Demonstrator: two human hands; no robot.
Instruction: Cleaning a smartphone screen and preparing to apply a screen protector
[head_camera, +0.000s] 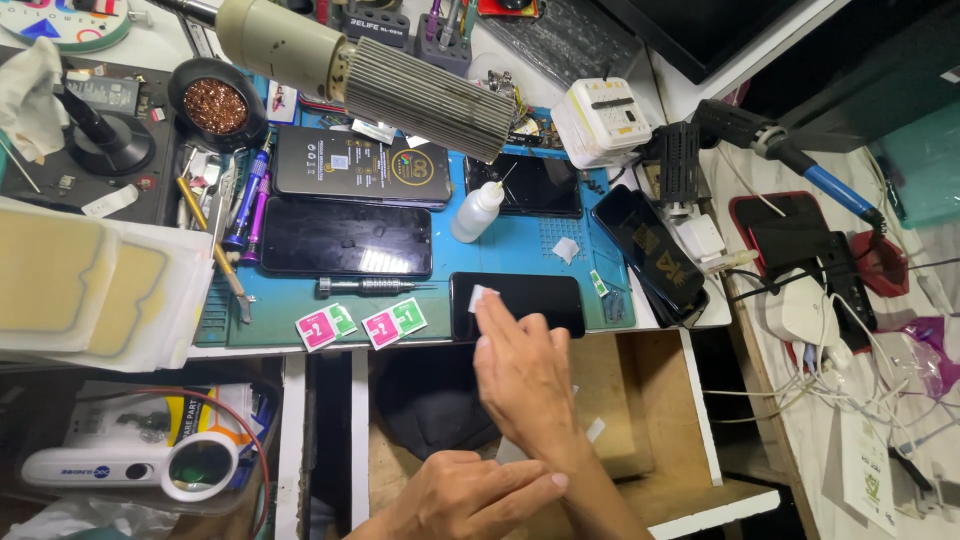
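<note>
A black phone (540, 300) lies face up at the near edge of a blue work mat (520, 250). My right hand (520, 375) reaches up from the lower right, and its fingertips press a small white wipe (481, 296) onto the phone's left end. My left hand (465, 495) is low in the view with its fingers stretched out to the right. It rests against my right wrist and holds nothing. Two pink and green wipe packets (325, 326) (394, 323) lie on the mat just left of the phone.
Other dark phones (345, 237) (360, 165) (525, 185) (655, 255) lie on the mat, with a white dropper bottle (477, 212) and a metal screwdriver (365, 286). A finned lamp head (420, 85) hangs over the back. An open wooden drawer (640, 400) sits under my hands. Cables and a blue-handled iron (800, 165) are on the right.
</note>
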